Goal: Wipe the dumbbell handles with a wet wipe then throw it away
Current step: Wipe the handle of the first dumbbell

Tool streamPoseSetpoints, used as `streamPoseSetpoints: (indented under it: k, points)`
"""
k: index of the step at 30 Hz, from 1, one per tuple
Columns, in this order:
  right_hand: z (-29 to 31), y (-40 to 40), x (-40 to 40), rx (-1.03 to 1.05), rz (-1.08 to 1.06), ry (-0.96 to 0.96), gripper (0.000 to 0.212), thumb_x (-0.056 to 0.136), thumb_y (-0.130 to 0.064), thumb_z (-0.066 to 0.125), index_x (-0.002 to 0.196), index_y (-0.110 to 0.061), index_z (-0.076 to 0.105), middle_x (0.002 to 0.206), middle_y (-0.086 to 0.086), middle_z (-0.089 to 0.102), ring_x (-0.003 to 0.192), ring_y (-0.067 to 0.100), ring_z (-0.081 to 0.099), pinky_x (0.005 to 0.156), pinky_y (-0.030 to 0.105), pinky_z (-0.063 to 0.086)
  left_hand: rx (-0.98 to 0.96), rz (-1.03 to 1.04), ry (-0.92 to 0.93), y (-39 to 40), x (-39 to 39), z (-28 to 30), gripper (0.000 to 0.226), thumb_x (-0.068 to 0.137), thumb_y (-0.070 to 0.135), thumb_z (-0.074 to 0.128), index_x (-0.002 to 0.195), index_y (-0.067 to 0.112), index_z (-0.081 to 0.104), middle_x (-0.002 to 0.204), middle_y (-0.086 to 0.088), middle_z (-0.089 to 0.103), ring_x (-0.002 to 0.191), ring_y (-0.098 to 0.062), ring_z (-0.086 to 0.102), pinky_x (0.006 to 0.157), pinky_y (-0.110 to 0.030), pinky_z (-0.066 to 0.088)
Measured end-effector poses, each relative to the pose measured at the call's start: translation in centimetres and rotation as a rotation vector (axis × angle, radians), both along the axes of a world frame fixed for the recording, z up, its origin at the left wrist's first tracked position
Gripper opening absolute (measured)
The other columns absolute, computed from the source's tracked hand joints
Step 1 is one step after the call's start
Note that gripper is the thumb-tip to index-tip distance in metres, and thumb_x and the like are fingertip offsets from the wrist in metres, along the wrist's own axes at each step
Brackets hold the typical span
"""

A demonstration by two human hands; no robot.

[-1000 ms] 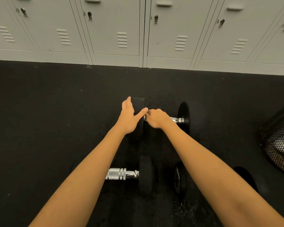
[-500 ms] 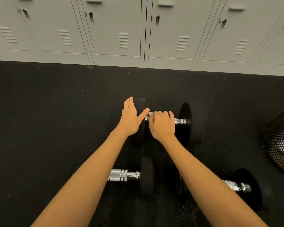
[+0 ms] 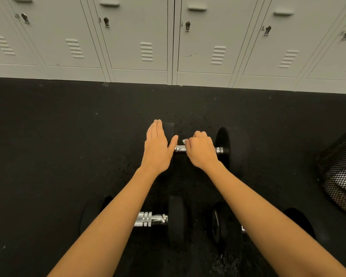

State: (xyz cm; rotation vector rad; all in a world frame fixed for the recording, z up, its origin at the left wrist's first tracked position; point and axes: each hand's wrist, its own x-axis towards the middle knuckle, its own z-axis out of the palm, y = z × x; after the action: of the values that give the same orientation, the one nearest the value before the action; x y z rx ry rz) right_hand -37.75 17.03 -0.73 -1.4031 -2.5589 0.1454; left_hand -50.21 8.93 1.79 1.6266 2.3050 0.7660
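So the wet wipe (image 3: pixel 184 141) is bunched in your right hand (image 3: pixel 201 151), fingers curled round it on the far dumbbell's handle (image 3: pixel 180 149). Your left hand (image 3: pixel 157 145) lies flat, fingers straight, on that dumbbell's left weight (image 3: pixel 169 127). Two more dumbbells lie nearer you, mesh bin (image 3: pixel 341 172) off right.

Far dumbbell handle (image 3: pixel 180 149) is shiny chrome metal; its end weights (image 3: pixel 223 144) look matt black rubber. The floor (image 3: pixel 68 146) is rough speckled black rubber, the lockers (image 3: pixel 128 37) smooth painted metal.
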Motion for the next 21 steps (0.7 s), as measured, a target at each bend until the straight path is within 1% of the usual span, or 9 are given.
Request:
streamPoseSetpoints:
  k: [5,8,10,12,14,16,17,18,21]
  points:
    - [0.4,-0.9,-3.0,-0.071,0.005,0.022,0.017,0.097,-0.02,0.048,0.087,-0.012,0.059,0.085,0.004,0.065,0.08,0.022,0.06,0.081,0.036,0.041,-0.044,-0.016,-0.021,0.1,-0.2,0.2,0.072,0.1,0.043,0.036,0.152,0.006,0.003,0.162,-0.009,0.005,0.149,-0.023,0.004,0.12,-0.038,0.009]
    - [-0.2,-1.3,-2.2,-0.027,0.085,0.076,0.011,0.095,-0.016,0.051,0.09,-0.013,0.061,0.076,-0.001,0.062,0.072,0.018,0.058,0.096,0.038,0.041,-0.047,-0.022,0.013,-0.1,-0.1,0.2,0.072,0.1,0.043,0.034,0.152,0.005,0.003,0.162,-0.01,0.005,0.149,-0.024,0.003,0.12,-0.037,0.008]
    - [-0.4,-1.0,-0.8,0.001,0.144,0.083,0.014,0.094,-0.013,0.052,0.098,-0.013,0.065,0.078,-0.001,0.066,0.077,0.017,0.062,0.108,0.039,0.034,-0.054,-0.032,0.043,-0.3,0.0,0.2,0.072,0.1,0.043,0.033,0.152,0.004,0.002,0.161,-0.011,0.004,0.149,-0.025,0.003,0.12,-0.037,0.007]
    - [-0.2,-0.4,0.2,-0.002,0.16,0.066,0.017,0.095,-0.014,0.05,0.101,-0.013,0.067,0.083,0.001,0.068,0.082,0.018,0.063,0.113,0.038,0.028,-0.057,-0.037,0.036,-0.5,0.0,0.3,0.071,0.101,0.042,0.033,0.151,0.004,0.001,0.161,-0.012,0.004,0.149,-0.025,0.002,0.12,-0.036,0.006]
    - [0.2,0.2,0.4,-0.076,0.133,0.056,0.024,0.097,-0.018,0.043,0.091,-0.011,0.065,0.081,0.005,0.067,0.08,0.022,0.062,0.107,0.038,0.033,-0.058,-0.031,0.033,-0.6,0.1,0.3,0.072,0.101,0.042,0.034,0.152,0.003,0.001,0.161,-0.012,0.003,0.149,-0.025,0.001,0.12,-0.036,0.006]
    - [0.4,0.7,-0.2,-0.204,0.073,0.063,0.027,0.098,-0.022,0.04,0.083,-0.011,0.059,0.081,0.007,0.065,0.077,0.025,0.06,0.084,0.037,0.044,-0.062,-0.022,0.038,-0.6,0.1,0.2,0.072,0.101,0.043,0.033,0.152,0.004,0.001,0.162,-0.012,0.003,0.149,-0.026,0.001,0.12,-0.036,0.006]
    - [0.5,0.8,-0.6,-0.271,0.048,0.059,0.027,0.098,-0.024,0.04,0.082,-0.012,0.057,0.082,0.008,0.064,0.076,0.025,0.06,0.074,0.035,0.044,-0.068,-0.019,0.041,-0.6,0.2,0.2,0.072,0.101,0.043,0.033,0.152,0.004,0.001,0.162,-0.011,0.003,0.149,-0.026,0.001,0.12,-0.036,0.006]
    - [0.6,0.8,-0.9,-0.317,0.038,0.048,0.027,0.099,-0.024,0.039,0.082,-0.013,0.057,0.082,0.008,0.063,0.077,0.026,0.06,0.071,0.035,0.043,-0.074,-0.019,0.047,-0.6,0.2,0.2,0.072,0.101,0.043,0.033,0.152,0.004,0.001,0.162,-0.011,0.002,0.149,-0.026,0.001,0.12,-0.036,0.005]
    - [1.0,0.5,-1.6,-0.353,0.074,-0.008,0.027,0.1,-0.024,0.039,0.087,-0.011,0.058,0.085,0.007,0.06,0.08,0.026,0.059,0.077,0.04,0.044,-0.082,-0.018,0.055,-0.6,0.2,0.3,0.071,0.101,0.043,0.032,0.152,0.004,0.0,0.162,-0.011,0.002,0.149,-0.025,0.0,0.12,-0.036,0.004]
